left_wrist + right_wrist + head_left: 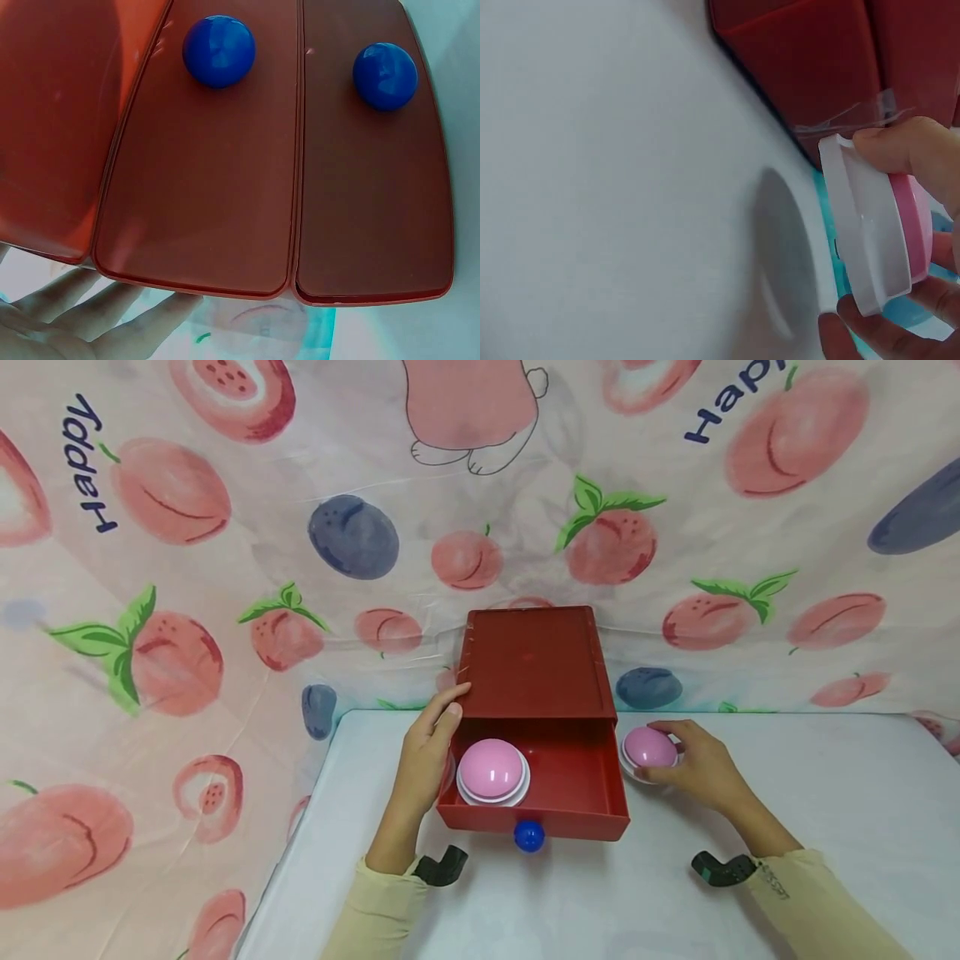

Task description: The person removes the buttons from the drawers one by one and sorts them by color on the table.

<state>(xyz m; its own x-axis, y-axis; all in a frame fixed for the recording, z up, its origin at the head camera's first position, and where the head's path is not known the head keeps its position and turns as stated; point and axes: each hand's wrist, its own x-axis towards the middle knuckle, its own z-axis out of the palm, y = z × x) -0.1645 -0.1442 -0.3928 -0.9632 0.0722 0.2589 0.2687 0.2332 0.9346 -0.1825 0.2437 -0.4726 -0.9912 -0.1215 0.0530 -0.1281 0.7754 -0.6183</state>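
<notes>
A red drawer cabinet [532, 664] stands on the table with its top drawer [570, 777] pulled out. Inside the drawer, on the left, sits a pink-domed buzzer button [491, 768] with a white base. My left hand [426, 752] rests against the cabinet's left side, fingers stretched out. To the right of the drawer, my right hand [701, 764] grips a second pink buzzer button [648, 749] between thumb and fingers. In the right wrist view its white base [866, 225] is raised off the tabletop, with a shadow beneath.
The open drawer has a blue knob [529, 837] in front. Two lower drawers show blue knobs [219, 51] in the left wrist view. A fruit-printed cloth [465, 560] hangs behind the white table [570, 910]. Clear tape [855, 116] crosses the cabinet's side.
</notes>
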